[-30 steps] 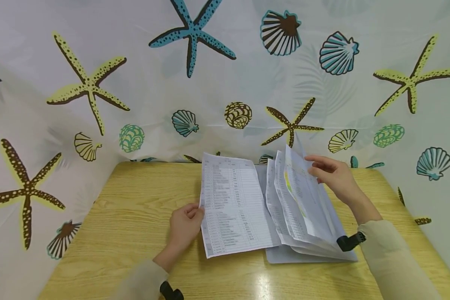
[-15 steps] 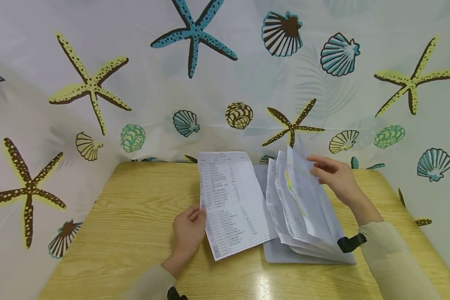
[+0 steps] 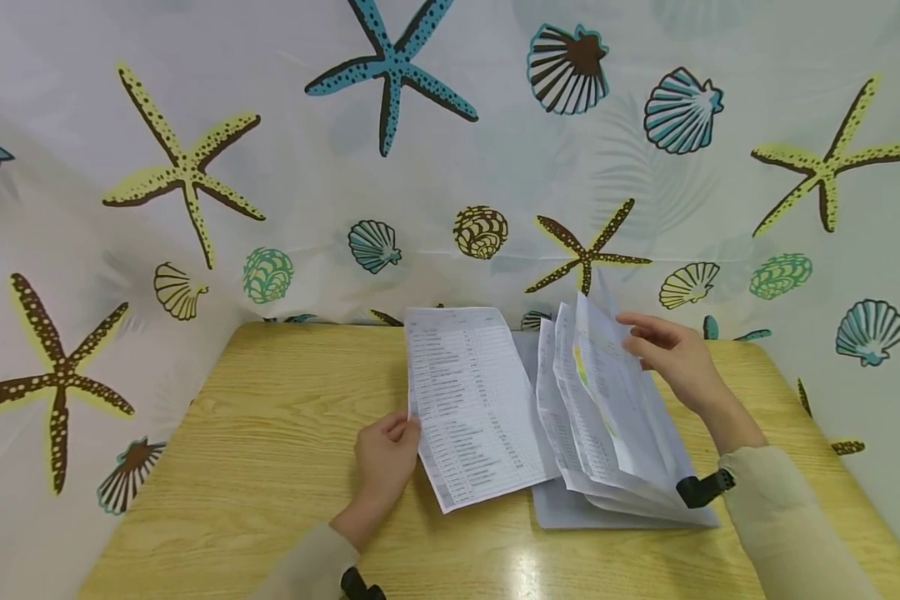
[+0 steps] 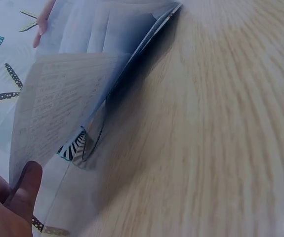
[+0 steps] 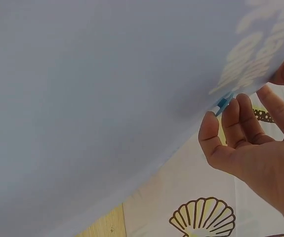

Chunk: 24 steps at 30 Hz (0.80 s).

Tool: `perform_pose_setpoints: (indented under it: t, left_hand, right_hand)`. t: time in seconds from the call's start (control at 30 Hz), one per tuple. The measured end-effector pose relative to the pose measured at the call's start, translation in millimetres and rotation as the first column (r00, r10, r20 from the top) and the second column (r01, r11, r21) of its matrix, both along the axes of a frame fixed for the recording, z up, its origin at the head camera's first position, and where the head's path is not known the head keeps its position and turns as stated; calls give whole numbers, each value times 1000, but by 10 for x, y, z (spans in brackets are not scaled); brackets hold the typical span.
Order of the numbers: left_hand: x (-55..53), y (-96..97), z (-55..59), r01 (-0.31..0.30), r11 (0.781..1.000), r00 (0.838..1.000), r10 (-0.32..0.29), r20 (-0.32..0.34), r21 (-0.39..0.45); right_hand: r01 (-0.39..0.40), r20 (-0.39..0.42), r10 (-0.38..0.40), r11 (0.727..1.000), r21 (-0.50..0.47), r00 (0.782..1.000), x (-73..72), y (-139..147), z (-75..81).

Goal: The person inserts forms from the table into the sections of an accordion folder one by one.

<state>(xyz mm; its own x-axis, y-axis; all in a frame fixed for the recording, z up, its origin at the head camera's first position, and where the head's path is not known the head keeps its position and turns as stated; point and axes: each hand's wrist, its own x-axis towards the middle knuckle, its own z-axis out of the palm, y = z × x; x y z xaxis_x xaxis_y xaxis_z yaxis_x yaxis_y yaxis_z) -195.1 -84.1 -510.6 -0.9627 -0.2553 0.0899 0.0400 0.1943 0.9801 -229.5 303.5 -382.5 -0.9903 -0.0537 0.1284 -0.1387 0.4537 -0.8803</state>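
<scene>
My left hand (image 3: pixel 387 458) pinches the left edge of a printed sheet (image 3: pixel 472 392), a table of rows and columns, and holds it tilted up beside a folder (image 3: pixel 562 515). In the left wrist view the thumb (image 4: pixel 29 185) lies along the margin of that sheet (image 4: pixel 58 98). Several more papers (image 3: pixel 588 433), some with a yellow highlight, stand fanned inside the folder. At their upper right, my right hand (image 3: pixel 671 358) grips the folder's raised bluish cover (image 5: pixel 107 98) by its edge. White lettering and a small blue tab (image 5: pixel 223 103) show by those fingers.
A light wooden table (image 3: pixel 285 400) lies beneath everything. Behind and at both sides hangs a white cloth (image 3: pixel 307 183) printed with starfish and shells. A small black device (image 3: pixel 705 487) is strapped at the right cuff.
My left hand has shifted a little to the right with the sheet, whose lower left corner has swung right. The right hand keeps nearly the same place at the cover.
</scene>
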Motion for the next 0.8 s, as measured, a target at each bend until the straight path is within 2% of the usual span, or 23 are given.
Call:
perform_pose_setpoints:
  t: [0.1,0.2,0.33,0.43,0.5,0.7,0.8]
  left_hand:
    - [25,-39,31,20,1000,999,-20,35,-23]
    - [55,-73,58,70,997,994,-67,88,-29]
    - [73,-96,68,137,990,977,-134,167,-11]
    - [80,-109,80,174,985,966,-170,193,-2]
    - [83,-119,93,182,983,966,-176,188,-12]
    - [50,-150,69,106,992,990,-99,97,-74]
    - [18,-172,53,101,989,994,-95,61,-107]
  right_hand:
    - [1,-3,-1,1000,-4,1000,1,6,11]
    - [5,3,-5,1000,-7,1000,1,8,13]
    - [12,7,-12,1000,1,1000,-1,7,4]
    - [12,11,-12,1000,1,1000,-2,5,-3]
    - [15,14,-15,1000,2,1000,-1,2,0]
    - [19,12,-19,1000,13,1000,-4,-17,12]
    - [21,15,-21,1000,19,1000,-3,-24,15]
